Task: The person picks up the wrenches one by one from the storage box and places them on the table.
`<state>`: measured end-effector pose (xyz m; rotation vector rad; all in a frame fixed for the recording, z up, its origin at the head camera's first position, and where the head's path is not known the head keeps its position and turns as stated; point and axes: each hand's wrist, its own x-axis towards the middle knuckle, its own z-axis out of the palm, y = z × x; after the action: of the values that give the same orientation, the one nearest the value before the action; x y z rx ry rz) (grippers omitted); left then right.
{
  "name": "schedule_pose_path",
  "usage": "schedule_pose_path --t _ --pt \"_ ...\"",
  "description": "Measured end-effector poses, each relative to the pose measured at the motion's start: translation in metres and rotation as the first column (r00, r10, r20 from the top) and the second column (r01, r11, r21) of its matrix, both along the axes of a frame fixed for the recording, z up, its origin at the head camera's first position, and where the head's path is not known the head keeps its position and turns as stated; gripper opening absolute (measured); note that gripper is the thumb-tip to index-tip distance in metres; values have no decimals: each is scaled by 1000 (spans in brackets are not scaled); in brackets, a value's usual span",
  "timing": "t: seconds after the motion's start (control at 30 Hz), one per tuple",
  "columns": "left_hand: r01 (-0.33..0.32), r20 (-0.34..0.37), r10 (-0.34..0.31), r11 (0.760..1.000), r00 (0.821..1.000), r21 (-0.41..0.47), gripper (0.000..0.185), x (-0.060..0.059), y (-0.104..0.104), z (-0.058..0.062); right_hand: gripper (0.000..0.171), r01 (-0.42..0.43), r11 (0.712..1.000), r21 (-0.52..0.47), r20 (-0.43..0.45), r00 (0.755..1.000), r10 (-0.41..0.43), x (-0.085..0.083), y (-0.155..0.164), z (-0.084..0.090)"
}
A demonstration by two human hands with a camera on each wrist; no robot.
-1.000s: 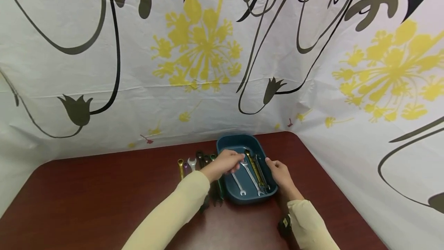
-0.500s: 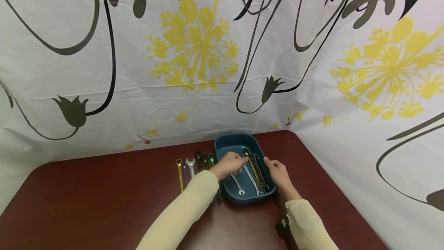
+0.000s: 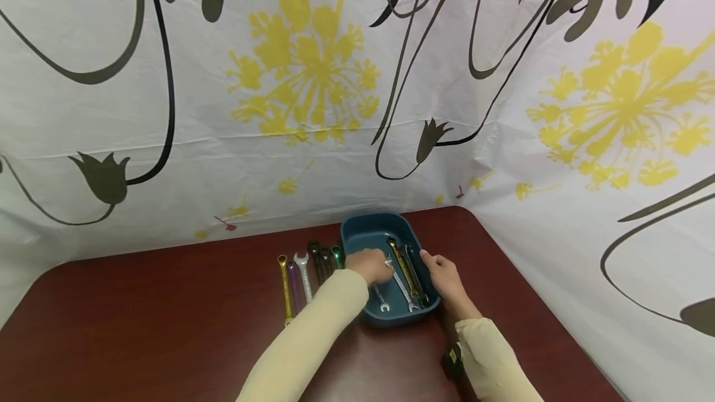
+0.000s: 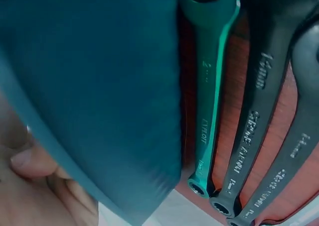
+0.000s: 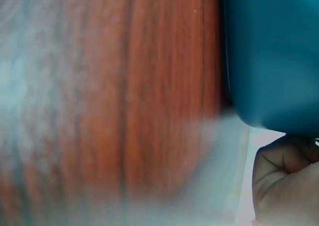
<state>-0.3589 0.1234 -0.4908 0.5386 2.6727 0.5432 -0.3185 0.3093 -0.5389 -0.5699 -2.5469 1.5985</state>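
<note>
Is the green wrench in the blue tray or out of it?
Out. In the left wrist view, the green wrench lies on the table, beside the blue tray.

- Tray point(image 3: 370, 232): plain teal-blue.
- Combination wrench point(image 4: 208, 101): metallic green.
- Leftmost wrench point(image 3: 286, 289): gold.
- Tabletop point(image 3: 167, 315): red-brown, dark wood grain.
- Backdrop point(image 3: 346, 172): white, printed with yellow flower heads, grey and black stems.
- Sleeves point(image 3: 313, 335): cream.

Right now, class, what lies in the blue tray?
In the blue tray: two silver wrenches, a yellow wrench and a dark wrench. The left hand covers one silver wrench's far end; anything beneath is hidden.
</note>
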Motion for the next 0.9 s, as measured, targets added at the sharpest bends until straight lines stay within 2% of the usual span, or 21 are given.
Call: schedule_pose_path --t 0.27,0.43,0.6,0.73,0.77,0.9 --pt "-5 -120 -11 991 993 -136 31 -2 -1 -8 45 -17 1000 -7 21 1000 18 -5 -4 -1" --pt "9 -152 -39 980 988 -197 17 -1 0 -13 44 -12 1000 -15 26 1000 13 -4 -6 -2" --pt "-2 -186 -40 975 982 -221 24 0 2 -15 43 -19 1000 -3 20 1000 20 -4 -6 -2" --pt "4 -221 -76 951 972 -310 18 2 5 -18 41 -11 1000 24 -1 1000 11 -5 -7 -2" --pt "2 -247 -89 943 965 -332 17 -2 7 -28 41 -11 999 30 -6 1000 11 -6 -7 -2" --pt "3 -243 -111 914 964 -407 18 0 13 -28 41 -7 999 41 -22 1000 8 -5 -5 -3"
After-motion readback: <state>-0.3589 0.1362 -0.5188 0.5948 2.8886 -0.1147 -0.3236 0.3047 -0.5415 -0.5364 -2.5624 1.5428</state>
